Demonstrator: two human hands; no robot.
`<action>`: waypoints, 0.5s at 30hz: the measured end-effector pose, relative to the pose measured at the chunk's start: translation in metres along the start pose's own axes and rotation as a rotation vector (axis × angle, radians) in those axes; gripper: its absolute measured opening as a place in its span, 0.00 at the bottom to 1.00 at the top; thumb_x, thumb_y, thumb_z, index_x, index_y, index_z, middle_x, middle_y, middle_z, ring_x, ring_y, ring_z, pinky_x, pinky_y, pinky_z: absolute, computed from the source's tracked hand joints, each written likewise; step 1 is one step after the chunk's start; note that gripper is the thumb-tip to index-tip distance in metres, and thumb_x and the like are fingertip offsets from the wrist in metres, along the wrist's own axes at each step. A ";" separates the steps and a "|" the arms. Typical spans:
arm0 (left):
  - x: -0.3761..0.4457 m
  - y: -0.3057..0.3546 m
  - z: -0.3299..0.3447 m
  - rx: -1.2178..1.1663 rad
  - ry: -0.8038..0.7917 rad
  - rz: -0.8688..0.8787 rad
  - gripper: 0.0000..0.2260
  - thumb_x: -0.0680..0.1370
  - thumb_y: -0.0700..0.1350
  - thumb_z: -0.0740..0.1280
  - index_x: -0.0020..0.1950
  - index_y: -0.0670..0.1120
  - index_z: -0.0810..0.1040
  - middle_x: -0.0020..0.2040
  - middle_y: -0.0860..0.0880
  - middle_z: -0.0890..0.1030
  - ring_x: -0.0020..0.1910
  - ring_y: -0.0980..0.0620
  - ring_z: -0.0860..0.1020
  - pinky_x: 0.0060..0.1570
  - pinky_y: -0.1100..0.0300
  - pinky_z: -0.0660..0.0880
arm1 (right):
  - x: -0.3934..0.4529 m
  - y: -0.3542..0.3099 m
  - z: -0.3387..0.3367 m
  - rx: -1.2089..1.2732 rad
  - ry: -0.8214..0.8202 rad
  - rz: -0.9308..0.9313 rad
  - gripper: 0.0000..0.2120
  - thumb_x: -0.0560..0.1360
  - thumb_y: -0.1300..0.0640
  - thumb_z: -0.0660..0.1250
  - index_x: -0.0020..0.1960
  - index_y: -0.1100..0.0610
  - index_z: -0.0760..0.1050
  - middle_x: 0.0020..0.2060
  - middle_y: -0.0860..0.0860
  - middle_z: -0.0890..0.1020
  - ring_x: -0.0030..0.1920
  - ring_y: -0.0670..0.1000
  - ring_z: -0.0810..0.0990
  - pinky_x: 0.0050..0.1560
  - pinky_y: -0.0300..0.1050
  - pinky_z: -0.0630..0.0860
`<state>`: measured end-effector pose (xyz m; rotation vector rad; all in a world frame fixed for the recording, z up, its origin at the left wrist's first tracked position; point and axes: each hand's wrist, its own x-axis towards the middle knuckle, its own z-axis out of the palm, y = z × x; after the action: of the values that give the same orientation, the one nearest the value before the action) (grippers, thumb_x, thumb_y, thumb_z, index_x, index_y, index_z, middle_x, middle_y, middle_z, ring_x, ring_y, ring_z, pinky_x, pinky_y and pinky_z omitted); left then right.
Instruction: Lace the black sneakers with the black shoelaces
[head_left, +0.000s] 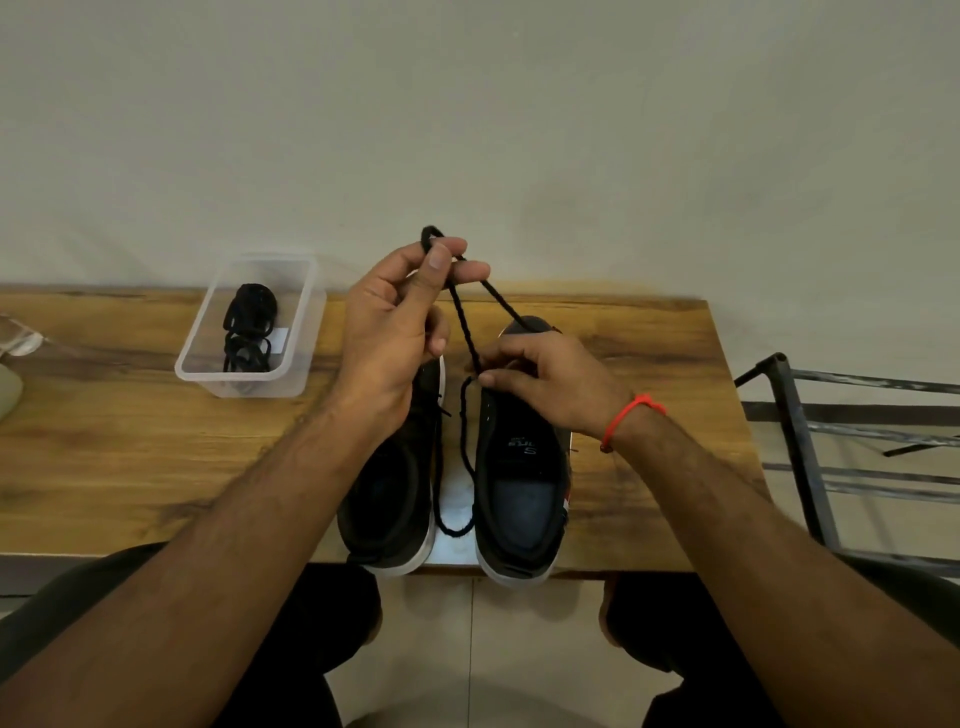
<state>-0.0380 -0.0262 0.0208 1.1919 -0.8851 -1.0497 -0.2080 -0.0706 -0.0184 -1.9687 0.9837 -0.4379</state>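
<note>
between both hands (395, 332), black shoelace (465, 322) above sneakers (519, 467)

Black sneakers (452, 467) with white soles, black shoelace (464, 317), brown wood-grain table (130, 457), red wrist string (626, 415).

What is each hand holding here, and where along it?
Both hold one black shoelace: the left hand pinches a raised loop, the right hand pinches it lower, by the right sneaker.
</note>
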 end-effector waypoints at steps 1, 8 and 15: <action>0.001 0.001 -0.001 0.020 0.004 0.002 0.09 0.84 0.49 0.64 0.59 0.49 0.81 0.54 0.48 0.87 0.24 0.54 0.66 0.25 0.67 0.66 | -0.001 -0.001 0.002 -0.021 0.017 -0.013 0.08 0.78 0.57 0.71 0.56 0.51 0.83 0.43 0.35 0.81 0.47 0.33 0.79 0.51 0.26 0.71; -0.002 -0.006 -0.003 0.474 -0.151 -0.286 0.11 0.84 0.46 0.62 0.61 0.54 0.82 0.50 0.56 0.86 0.27 0.54 0.75 0.26 0.67 0.67 | 0.004 -0.005 -0.006 0.252 0.235 -0.038 0.06 0.75 0.62 0.74 0.51 0.56 0.85 0.46 0.48 0.87 0.49 0.48 0.85 0.54 0.46 0.81; -0.007 -0.004 0.002 0.618 -0.339 -0.405 0.13 0.84 0.44 0.59 0.59 0.56 0.81 0.52 0.57 0.86 0.33 0.54 0.80 0.28 0.64 0.66 | 0.002 -0.007 -0.008 0.457 0.358 -0.037 0.06 0.73 0.61 0.76 0.50 0.57 0.84 0.46 0.55 0.87 0.50 0.56 0.85 0.55 0.53 0.82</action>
<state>-0.0424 -0.0198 0.0175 1.7917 -1.3275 -1.3822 -0.2084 -0.0742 -0.0081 -1.5237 0.9612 -0.9697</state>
